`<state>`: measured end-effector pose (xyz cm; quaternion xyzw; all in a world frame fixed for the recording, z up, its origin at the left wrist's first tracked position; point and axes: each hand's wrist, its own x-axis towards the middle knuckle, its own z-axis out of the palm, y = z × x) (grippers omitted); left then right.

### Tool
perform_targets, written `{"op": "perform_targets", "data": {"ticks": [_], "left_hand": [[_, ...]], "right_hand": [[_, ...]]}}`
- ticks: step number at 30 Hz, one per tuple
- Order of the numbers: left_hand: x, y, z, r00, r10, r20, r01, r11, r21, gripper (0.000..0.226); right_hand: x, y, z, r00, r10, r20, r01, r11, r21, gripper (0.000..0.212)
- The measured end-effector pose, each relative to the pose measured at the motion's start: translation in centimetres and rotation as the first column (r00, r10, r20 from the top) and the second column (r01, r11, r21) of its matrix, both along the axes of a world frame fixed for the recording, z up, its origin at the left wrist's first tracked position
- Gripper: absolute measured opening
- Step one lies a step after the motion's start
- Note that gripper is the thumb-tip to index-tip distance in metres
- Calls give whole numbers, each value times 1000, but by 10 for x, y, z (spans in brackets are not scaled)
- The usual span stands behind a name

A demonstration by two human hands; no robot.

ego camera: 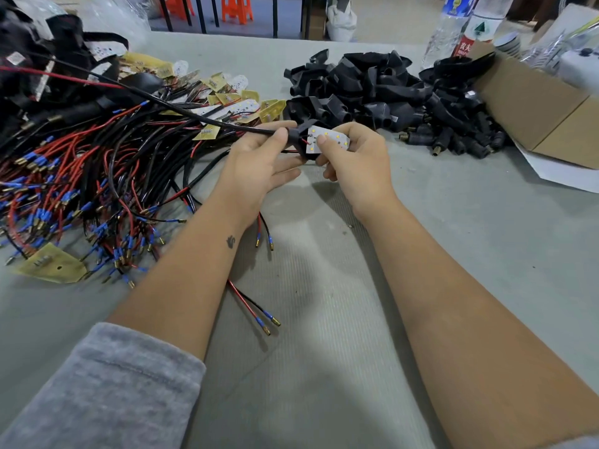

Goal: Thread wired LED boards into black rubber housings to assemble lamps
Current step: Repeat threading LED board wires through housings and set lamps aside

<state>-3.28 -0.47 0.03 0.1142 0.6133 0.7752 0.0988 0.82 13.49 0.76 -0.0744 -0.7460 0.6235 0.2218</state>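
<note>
Grey felt covers the table (453, 254), with orange stools and black table legs visible on the floor beyond its far edge. Both hands meet above the middle of the table. The left hand (259, 163) grips a black housing (299, 139), thumb curled over its top and fingers curled under it; a black sleeved cable (181, 111) runs from the housing up and away to the left. The right hand (353, 160) pinches a white LED board (329, 142) just beside the housing mouth, thumb tip pressed on the board's face and fingers folded behind it. 2 short wires, 1 red and 1 black, join the board to the housing. The board touches the housing but sits outside it, face up, its small yellow LEDs showing.

Left of the hands lies a wire pile (81, 176) of red and black leads with blue sleeves and brass tips, with more boards (240, 105) at its far side. Behind the hands sits a housing heap (389, 95). A cardboard box (544, 108) stands at the right, and 2 plastic bottles (453, 30) rise behind the heap. A loose lead pair (256, 309) lies between the forearms.
</note>
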Motion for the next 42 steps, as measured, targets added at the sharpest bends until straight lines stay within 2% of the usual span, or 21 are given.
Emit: {"op": "perform_targets", "data": {"ticks": [3, 7, 11, 15, 20, 22, 24, 27, 29, 33, 36, 38, 40, 42], "left_hand": [[1, 1, -1, 1000, -5, -27, 4, 999, -37, 22], [2, 0, 0, 999, 34, -22, -34, 999, -9, 21], [3, 1, 0, 998, 53, -29, -52, 998, 17, 24], [2, 1, 0, 996, 94, 5, -94, 995, 30, 25], [0, 2, 1, 987, 140, 73, -144, 988, 56, 20], [0, 2, 0, 986, 145, 84, -150, 986, 69, 21], [-1, 2, 0, 986, 138, 90, -145, 986, 78, 21], [-3, 3, 1, 983, 132, 125, -143, 986, 87, 20], [-3, 2, 2, 983, 120, 139, -135, 985, 106, 19], [-6, -4, 4, 978, 112, 175, -149, 964, 218, 21], [-12, -17, 7, 962, 172, 213, -240, 904, 354, 23], [-16, -27, 8, 956, 197, 217, -277, 852, 444, 23], [-16, -34, 10, 960, 199, 196, -268, 852, 449, 23], [-14, -32, 11, 971, 177, 158, -224, 905, 361, 20]], "right_hand": [[1, 1, 0, 1000, 5, 6, -5, 1000, 1, 19], [-1, -2, -1, 1000, 2, 14, -3, 999, 44, 21], [-2, -3, -4, 997, -62, -41, 68, 984, 166, 13], [-2, -5, -6, 986, -151, -77, 166, 945, 281, 27], [-1, -4, -6, 967, -230, -108, 254, 876, 411, 33], [-2, -3, -5, 963, -234, -133, 268, 881, 390, 40], [-3, -3, -4, 982, -172, -74, 186, 940, 286, 40], [-2, -1, -2, 999, -6, 33, 4, 997, 71, 14], [-1, -1, 0, 999, 27, 31, -29, 998, 60, 4], [0, 0, 1, 997, 57, 52, -58, 998, 18, 14], [0, 4, 2, 996, 70, 57, -65, 994, -84, 18], [-1, 6, 2, 997, 54, 61, -48, 994, -98, 18], [-1, 7, 1, 997, 40, 72, -34, 995, -90, 19], [-1, 6, 1, 995, 54, 80, -50, 997, -56, 20]]}}
